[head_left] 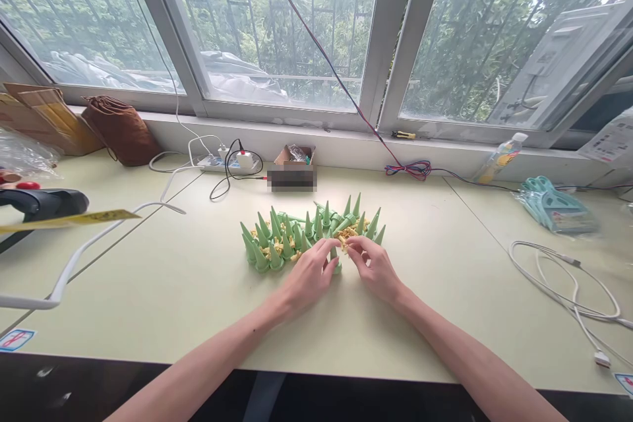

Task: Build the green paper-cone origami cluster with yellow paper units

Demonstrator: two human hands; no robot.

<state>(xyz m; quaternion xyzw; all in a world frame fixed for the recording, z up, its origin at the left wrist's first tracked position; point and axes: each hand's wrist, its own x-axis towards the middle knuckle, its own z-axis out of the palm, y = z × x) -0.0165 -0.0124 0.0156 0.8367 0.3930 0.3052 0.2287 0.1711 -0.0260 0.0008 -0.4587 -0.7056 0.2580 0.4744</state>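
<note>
My left hand [310, 271] is closed around a green pointed cone [337, 269] that stands upright on the table, its thumb and fingers at the cone's sides. Just to the right, my right hand [374, 269] pinches a small yellow piece [343, 246] between thumb and fingertips, close beside that cone. Its exact shape is too small to tell. Beyond both hands stand several more green cones [264, 227] with round bases, and a few lie tilted. Loose yellow pieces [347, 232] are heaped among them.
Behind the cones is a small open cardboard box [285, 157]. A power strip [210, 162] with cables lies to its left. At right are a bottle [500, 159], bagged light-blue items [556, 208] and a coiled white cable [568, 303]. A white cable [74, 264] crosses the left side.
</note>
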